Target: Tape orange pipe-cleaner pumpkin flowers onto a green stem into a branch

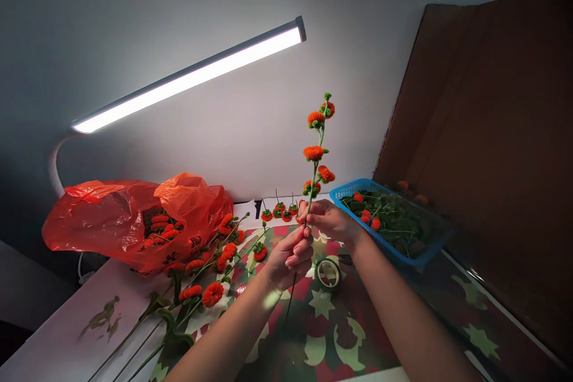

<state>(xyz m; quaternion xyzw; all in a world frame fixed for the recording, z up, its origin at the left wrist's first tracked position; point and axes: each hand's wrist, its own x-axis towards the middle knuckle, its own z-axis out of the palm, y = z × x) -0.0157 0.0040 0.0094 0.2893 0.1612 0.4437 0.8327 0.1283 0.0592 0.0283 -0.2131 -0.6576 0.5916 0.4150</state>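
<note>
Both my hands grip one upright flower stem (310,196) made of fuzzy craft material, with several orange blooms and a green bud at its tip. My left hand (293,255) is closed around the lower part, where a thin dark wire pokes out below. Just above it, my right hand (329,219) pinches the green stem between thumb and fingers. A roll of green tape (328,274) lies on the table beneath my hands. Behind them, several small orange blooms (279,210) with wire ends rest on white paper.
An orange plastic bag (107,221) holding orange blooms stands at the left. Several flower stems (192,292) lie in front of it. A blue basket (389,250) with blooms and greenery sits right, beside a cardboard panel (487,149). A lit lamp (192,74) reaches overhead.
</note>
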